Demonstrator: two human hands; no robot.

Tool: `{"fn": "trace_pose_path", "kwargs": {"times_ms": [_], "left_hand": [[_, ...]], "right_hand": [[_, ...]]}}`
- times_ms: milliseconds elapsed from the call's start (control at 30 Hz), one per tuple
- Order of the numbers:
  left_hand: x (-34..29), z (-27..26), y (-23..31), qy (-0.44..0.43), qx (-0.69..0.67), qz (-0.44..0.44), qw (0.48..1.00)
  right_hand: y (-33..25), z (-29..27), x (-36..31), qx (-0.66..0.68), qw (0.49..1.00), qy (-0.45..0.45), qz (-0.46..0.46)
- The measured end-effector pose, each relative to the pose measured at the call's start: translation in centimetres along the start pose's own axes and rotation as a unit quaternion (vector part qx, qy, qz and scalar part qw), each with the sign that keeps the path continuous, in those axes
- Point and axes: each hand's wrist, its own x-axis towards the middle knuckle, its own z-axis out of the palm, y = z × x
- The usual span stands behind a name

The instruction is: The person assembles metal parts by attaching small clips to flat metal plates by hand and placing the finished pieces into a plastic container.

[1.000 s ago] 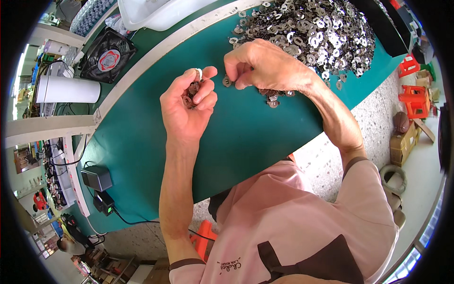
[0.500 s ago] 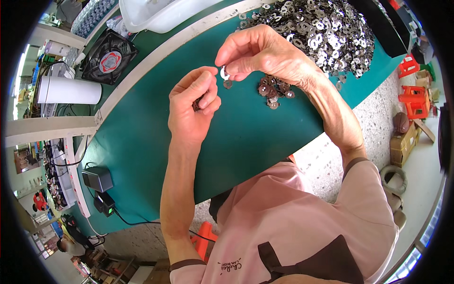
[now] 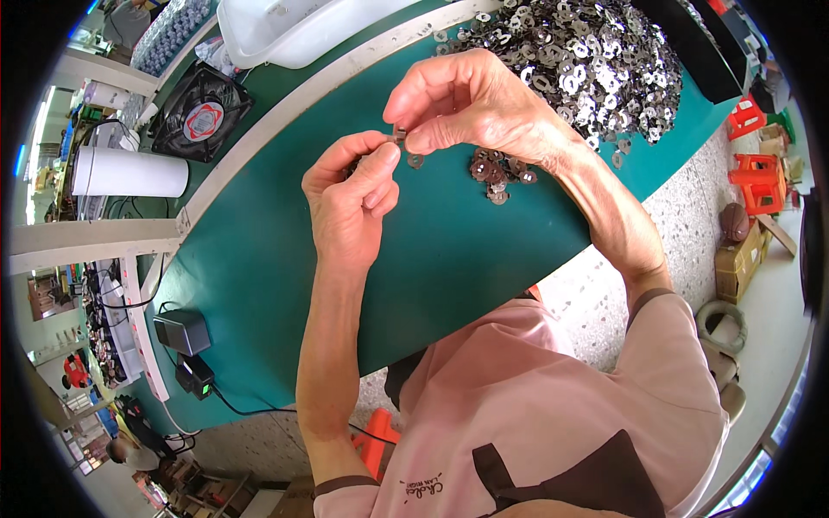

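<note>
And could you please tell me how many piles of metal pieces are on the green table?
2: a large heap at far right and a small pile closer in, by the right hand, which may hide others.

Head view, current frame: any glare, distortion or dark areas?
Head view: bright glints speckle the metal heap; head view: the white table rail bows with the fisheye, and the corners fall to black; head view: the metal piece at the right hand shows too small for fine detail.
</note>
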Motion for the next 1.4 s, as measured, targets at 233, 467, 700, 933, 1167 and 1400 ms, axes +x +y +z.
{"fn": "trace_pose_path", "kwargs": {"times_ms": [233, 467, 700, 933, 1167, 1400], "left_hand": [[0.1, -0.4, -0.1, -0.024, -0.022, 0.008, 0.999], [0.3, -0.6, 0.5, -0.034, -0.089, -0.026, 0.995], [0.7, -0.9, 0.4, -0.046, -0.154, -0.051, 0.986], [0.9, -2.2, 0.1, -0.055, -0.197, -0.059, 0.977], [0.8, -1.4, 0.3, -0.024, -0.172, -0.046, 0.984], [0.5, -0.9, 0.2, -0.003, -0.093, -0.055, 0.994]], "right_hand": [[-0.6, 0.0, -0.2, 0.011, 1.000, 0.003, 0.002], [1.1, 0.3, 0.2, -0.273, 0.961, 0.009, -0.038], [2.0, 1.0, -0.3, -0.452, 0.885, -0.036, -0.104], [2.2, 0.7, 0.1, -0.400, 0.913, 0.005, -0.085], [0.2, 0.2, 0.1, -0.098, 0.991, 0.034, 0.081], [0.3, -0.2, 0.2, 0.032, 0.992, 0.043, 0.111]]}}
